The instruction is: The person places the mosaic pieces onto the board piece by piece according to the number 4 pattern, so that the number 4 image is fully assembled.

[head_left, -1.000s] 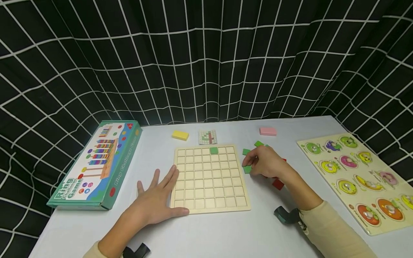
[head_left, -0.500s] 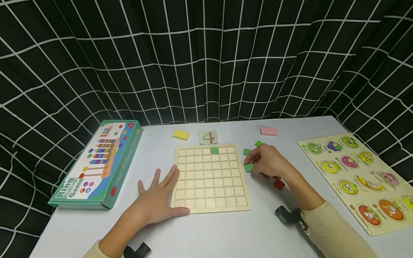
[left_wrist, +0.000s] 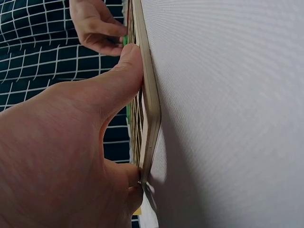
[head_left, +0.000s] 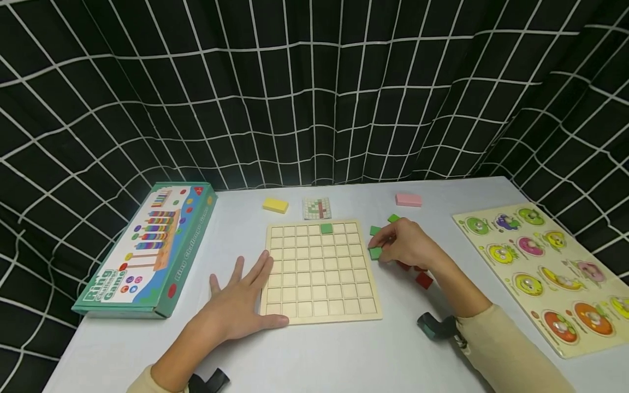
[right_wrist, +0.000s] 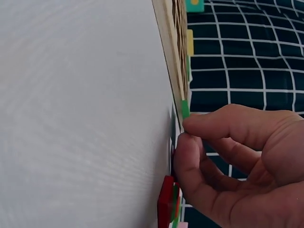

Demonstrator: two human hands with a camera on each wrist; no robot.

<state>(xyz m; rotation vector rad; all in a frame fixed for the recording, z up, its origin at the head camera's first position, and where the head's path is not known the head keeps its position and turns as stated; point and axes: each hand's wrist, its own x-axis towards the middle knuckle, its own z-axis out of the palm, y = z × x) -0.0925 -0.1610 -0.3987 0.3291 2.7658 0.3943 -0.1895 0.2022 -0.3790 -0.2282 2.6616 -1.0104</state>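
A wooden grid board (head_left: 319,278) lies in the middle of the table, with one green tile (head_left: 326,228) set in its far row. The left hand (head_left: 233,314) is spread at the board's near left corner. In the left wrist view its thumb (left_wrist: 128,59) lies along the board's edge. Thumb and fingertips of the right hand (head_left: 410,245) pinch a second green tile (head_left: 375,253) just beyond the board's right edge; that tile also shows at the fingertips in the right wrist view. Red tiles (head_left: 424,281) lie beneath and beside this hand, partly hidden by it.
Loose green tiles (head_left: 393,218) lie beyond the right hand. A small pattern card (head_left: 316,209), a yellow block (head_left: 275,206) and a pink block (head_left: 408,200) sit behind the board. A game box (head_left: 147,251) stands left; a fruit puzzle board (head_left: 545,284) lies right.
The right hand has drawn slightly away toward the far side, and the green tile at its fingertips has moved a little with it. The left hand has stayed in place.
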